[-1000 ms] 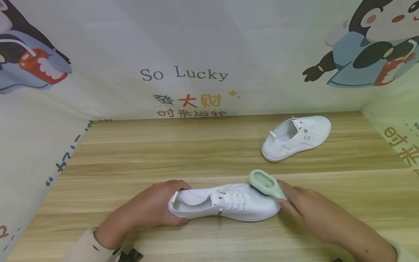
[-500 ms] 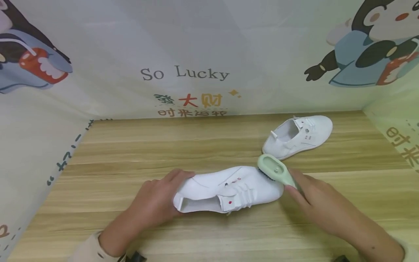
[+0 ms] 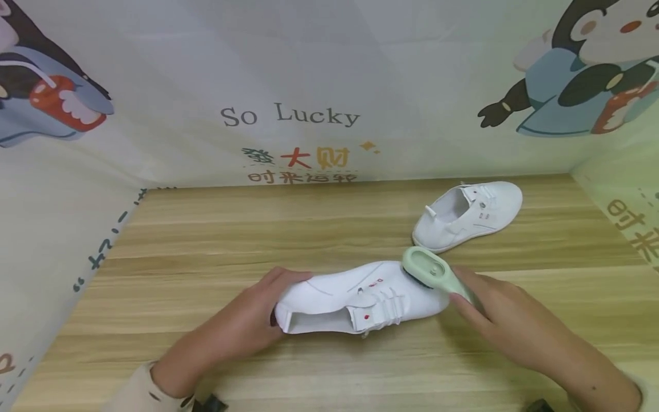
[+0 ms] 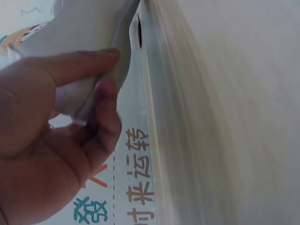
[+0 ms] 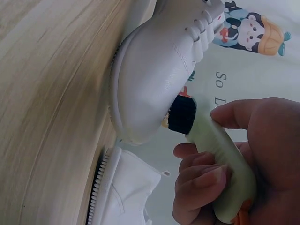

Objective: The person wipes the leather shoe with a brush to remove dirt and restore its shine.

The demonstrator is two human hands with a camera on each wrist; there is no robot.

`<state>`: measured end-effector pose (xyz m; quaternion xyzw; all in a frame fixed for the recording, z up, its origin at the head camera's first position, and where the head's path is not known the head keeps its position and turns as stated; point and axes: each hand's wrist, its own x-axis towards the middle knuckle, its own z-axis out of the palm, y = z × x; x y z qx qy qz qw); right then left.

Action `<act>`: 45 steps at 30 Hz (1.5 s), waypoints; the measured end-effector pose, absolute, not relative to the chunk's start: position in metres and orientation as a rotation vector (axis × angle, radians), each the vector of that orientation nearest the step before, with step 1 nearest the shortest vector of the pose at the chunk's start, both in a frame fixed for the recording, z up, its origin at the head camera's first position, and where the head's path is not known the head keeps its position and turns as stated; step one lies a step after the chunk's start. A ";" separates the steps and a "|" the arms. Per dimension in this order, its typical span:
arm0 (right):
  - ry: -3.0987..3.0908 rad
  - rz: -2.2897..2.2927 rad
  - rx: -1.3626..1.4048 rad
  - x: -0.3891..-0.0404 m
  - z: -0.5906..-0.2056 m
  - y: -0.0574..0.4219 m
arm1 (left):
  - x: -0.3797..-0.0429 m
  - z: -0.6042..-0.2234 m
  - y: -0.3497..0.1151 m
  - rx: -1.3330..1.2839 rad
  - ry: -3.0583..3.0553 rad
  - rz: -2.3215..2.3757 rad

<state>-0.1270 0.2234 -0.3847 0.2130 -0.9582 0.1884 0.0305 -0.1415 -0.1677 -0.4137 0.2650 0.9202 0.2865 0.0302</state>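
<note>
My left hand (image 3: 252, 309) grips a white lace-up shoe (image 3: 329, 293) by its heel, and the shoe is tilted so its opening faces toward me. In the left wrist view the fingers curl round the heel and sole edge. My right hand (image 3: 509, 320) holds a pale green brush (image 3: 432, 270) by its handle. Dark bristles (image 5: 182, 114) stand against the shoe's toe area, as the right wrist view shows. Beyond the brush lies a second white shoe (image 3: 471, 214), upright with its toe pointing to the right.
A wooden table (image 3: 257, 229) lies under everything. Pale printed cloth (image 3: 309, 68) with lettering and cartoon figures rises behind it and along both sides. Dark straps show by the cuffs at the bottom edge.
Over the last second the left hand has rolled the held shoe, turning its side upward and raising it slightly. The brush has moved a little away from me and right, then slightly back.
</note>
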 end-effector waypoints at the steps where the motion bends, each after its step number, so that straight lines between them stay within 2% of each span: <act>1: -2.953 0.576 0.656 -0.127 -0.384 0.224 | -0.142 -0.414 -0.169 0.820 2.794 0.916; 8: -2.945 0.558 0.664 -0.127 -0.383 0.225 | -0.145 -0.415 -0.179 0.864 2.568 1.063; 17: -2.939 0.499 0.674 -0.125 -0.378 0.226 | -0.148 -0.415 -0.183 0.784 2.461 1.182; 27: -2.815 0.302 0.703 -0.122 -0.368 0.229 | -0.151 -0.417 -0.182 0.779 2.561 1.131; 38: -2.753 0.305 0.741 -0.121 -0.363 0.234 | -0.151 -0.413 -0.180 0.731 2.616 1.033; 45: -2.751 0.300 0.789 -0.120 -0.363 0.233 | -0.150 -0.410 -0.180 0.654 2.484 1.130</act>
